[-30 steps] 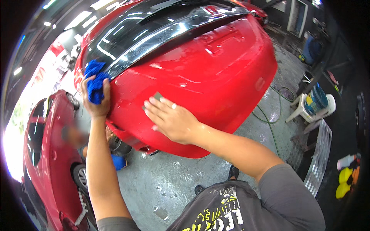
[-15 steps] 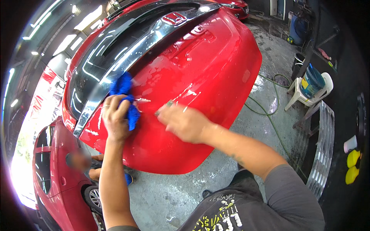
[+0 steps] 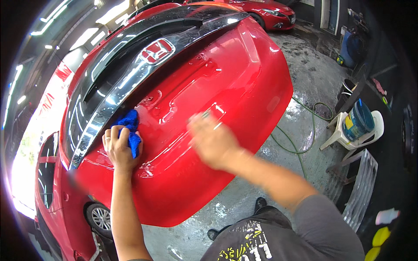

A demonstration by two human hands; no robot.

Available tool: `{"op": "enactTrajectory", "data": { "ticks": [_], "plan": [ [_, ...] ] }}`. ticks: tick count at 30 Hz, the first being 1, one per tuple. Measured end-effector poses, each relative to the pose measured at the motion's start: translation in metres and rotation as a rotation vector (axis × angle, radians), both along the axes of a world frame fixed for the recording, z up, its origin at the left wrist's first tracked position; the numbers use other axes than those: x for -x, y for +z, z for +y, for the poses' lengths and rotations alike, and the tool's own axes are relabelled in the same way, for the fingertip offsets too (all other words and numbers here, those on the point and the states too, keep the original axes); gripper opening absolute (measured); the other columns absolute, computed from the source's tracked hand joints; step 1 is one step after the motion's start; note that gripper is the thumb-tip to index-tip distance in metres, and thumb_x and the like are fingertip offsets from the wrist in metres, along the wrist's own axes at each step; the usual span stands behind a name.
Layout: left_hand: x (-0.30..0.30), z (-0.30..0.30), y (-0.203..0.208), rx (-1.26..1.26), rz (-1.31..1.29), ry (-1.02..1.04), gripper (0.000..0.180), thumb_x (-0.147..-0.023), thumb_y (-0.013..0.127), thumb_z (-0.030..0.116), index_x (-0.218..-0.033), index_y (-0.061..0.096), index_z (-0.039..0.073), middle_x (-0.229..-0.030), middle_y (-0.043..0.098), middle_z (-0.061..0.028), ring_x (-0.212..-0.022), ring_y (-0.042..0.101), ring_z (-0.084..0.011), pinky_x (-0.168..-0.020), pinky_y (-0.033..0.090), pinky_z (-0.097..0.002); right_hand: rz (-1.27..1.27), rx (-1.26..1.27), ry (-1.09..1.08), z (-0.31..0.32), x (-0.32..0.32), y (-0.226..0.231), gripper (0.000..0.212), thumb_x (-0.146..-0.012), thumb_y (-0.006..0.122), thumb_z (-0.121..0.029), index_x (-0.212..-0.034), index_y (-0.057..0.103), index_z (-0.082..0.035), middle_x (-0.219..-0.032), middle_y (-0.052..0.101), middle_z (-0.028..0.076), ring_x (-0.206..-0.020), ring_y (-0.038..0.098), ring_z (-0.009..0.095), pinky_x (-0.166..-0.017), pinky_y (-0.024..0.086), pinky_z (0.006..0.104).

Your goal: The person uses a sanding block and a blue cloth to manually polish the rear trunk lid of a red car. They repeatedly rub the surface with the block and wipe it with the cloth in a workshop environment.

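My left hand (image 3: 119, 148) grips a crumpled blue microfiber cloth (image 3: 129, 119), pressed against the red tailgate (image 3: 191, 98) of a car just below its chrome trim strip (image 3: 117, 92). My right hand (image 3: 213, 141) is over the middle of the same red panel, smeared by motion. Its fingers are bent together, and a small greenish bit shows at their tips; what it is cannot be made out. Wet, shiny streaks lie on the paint around both hands. A red and chrome badge (image 3: 157, 51) sits above, on the trim.
A second red car (image 3: 58, 204) stands at the left, another (image 3: 272, 13) at the far back. On the right, a white plastic chair (image 3: 378, 126) bears a dark teal bucket (image 3: 358, 123). Beside it is a metal step bench (image 3: 362, 187). A green hose (image 3: 311, 130) winds over the wet floor.
The view has shifted, so the badge lies lower and farther left. My left hand has moved slightly left and down with the cloth. My right hand has moved right across the panel.
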State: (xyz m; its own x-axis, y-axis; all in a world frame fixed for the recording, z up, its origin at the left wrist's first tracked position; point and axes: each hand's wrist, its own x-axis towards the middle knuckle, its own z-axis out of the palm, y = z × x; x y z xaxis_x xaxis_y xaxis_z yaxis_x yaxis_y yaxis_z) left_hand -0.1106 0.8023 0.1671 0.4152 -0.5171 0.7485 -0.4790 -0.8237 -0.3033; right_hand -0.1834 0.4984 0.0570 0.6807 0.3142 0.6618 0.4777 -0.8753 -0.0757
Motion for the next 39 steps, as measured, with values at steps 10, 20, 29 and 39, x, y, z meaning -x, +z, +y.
{"op": "enactTrajectory", "data": {
  "ticks": [10,20,29,39],
  "plan": [
    [0.000,-0.016,-0.007,-0.028,-0.033,0.045,0.027,-0.089,0.088,0.020,-0.103,0.069,0.006,-0.124,0.073,-0.0178,-0.111,0.067,-0.0418,-0.097,0.054,-0.0542,-0.003,-0.014,-0.131,-0.197,-0.066,0.014,0.048,-0.115,0.057,-0.031,-0.146,0.066,0.005,-0.147,0.070,0.027,-0.142,0.062,0.046,-0.125,0.047,0.0529],
    [-0.009,-0.021,-0.004,-0.046,-0.041,0.054,0.029,-0.089,0.087,0.022,-0.104,0.068,0.006,-0.125,0.072,-0.0210,-0.112,0.067,-0.0448,-0.098,0.055,-0.0561,0.034,-0.118,0.335,-0.030,-0.008,-0.008,0.064,-0.116,0.055,-0.043,-0.149,0.065,0.011,-0.156,0.067,0.028,-0.154,0.058,0.042,-0.135,0.038,0.0545],
    [-0.007,-0.025,-0.007,-0.008,-0.038,0.031,0.031,-0.085,0.090,0.020,-0.105,0.071,0.007,-0.124,0.074,-0.0180,-0.112,0.068,-0.0429,-0.098,0.056,-0.0545,0.054,-0.163,-0.256,-0.249,-0.111,0.010,0.056,-0.119,0.047,-0.035,-0.151,0.064,0.008,-0.159,0.063,0.032,-0.153,0.056,0.046,-0.134,0.039,0.0514],
    [0.005,-0.016,-0.005,0.001,-0.041,0.043,0.032,-0.086,0.090,0.024,-0.106,0.071,0.009,-0.126,0.073,-0.0168,-0.113,0.068,-0.0416,-0.098,0.055,-0.0543,0.053,0.026,0.187,-0.064,-0.033,0.011,0.058,-0.116,0.053,-0.034,-0.154,0.060,0.009,-0.164,0.059,0.028,-0.157,0.052,0.045,-0.135,0.038,0.0546]
  ]
}}
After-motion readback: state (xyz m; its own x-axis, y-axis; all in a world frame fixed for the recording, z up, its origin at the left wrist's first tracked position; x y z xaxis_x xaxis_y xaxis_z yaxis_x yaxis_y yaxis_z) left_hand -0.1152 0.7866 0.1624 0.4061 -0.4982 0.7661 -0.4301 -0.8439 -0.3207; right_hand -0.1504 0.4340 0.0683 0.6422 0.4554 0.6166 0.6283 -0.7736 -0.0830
